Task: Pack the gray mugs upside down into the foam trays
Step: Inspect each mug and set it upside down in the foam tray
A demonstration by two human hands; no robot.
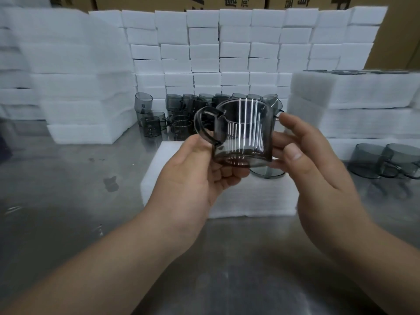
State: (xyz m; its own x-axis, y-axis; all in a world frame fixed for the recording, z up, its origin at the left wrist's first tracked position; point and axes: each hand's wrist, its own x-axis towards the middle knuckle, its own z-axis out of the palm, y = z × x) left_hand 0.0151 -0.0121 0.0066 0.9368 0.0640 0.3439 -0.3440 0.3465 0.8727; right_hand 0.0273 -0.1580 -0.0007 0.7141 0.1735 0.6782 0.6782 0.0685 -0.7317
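Gray mug (243,133) stands rim-up, axis vertical, directly above the foam tray (250,201), gripped at its base and handle side by the left hand (193,176) with curled fingers, while the right hand (318,169), fingers nearly straight, touches the opposite wall; inversion is not yet done.

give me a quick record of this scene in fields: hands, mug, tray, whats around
held mug: gray, see-through, mouth up, handle to the left, above the tray
left hand: grips the mug's base from below
right hand: fingers fairly straight, touching the mug's right side
foam tray: on the metal table
packed mug: one gray base showing in the tray
loose mugs: heaped behind the tray
foam stacks: along the back
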